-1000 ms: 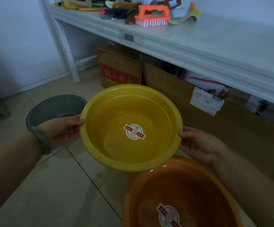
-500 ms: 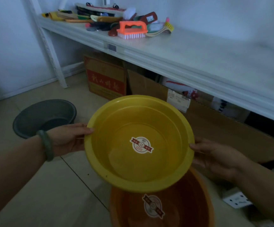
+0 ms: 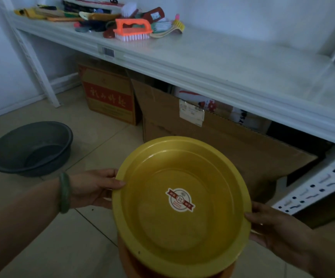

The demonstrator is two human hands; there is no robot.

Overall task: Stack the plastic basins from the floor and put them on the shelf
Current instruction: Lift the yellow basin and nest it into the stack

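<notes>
I hold a yellow basin (image 3: 182,233) with a round sticker in its bottom, gripping its rim on both sides. My left hand (image 3: 94,187), with a green bangle at the wrist, has its thumb over the left rim. My right hand (image 3: 272,227) holds the right rim. The yellow basin sits directly over an orange basin (image 3: 130,263), of which only a sliver of rim shows below; whether they touch is hidden. A dark grey basin (image 3: 30,147) stands on the floor to the left. The white shelf (image 3: 242,63) runs across the top.
Brushes, including an orange scrubbing brush (image 3: 132,30), lie piled at the shelf's left end. Cardboard boxes (image 3: 110,97) stand under the shelf. A white perforated upright (image 3: 318,183) is at the right. The floor is tiled.
Both hands have lowered the yellow basin down over the orange basin, which is now almost fully covered. The view has shifted, showing more of the shelf.
</notes>
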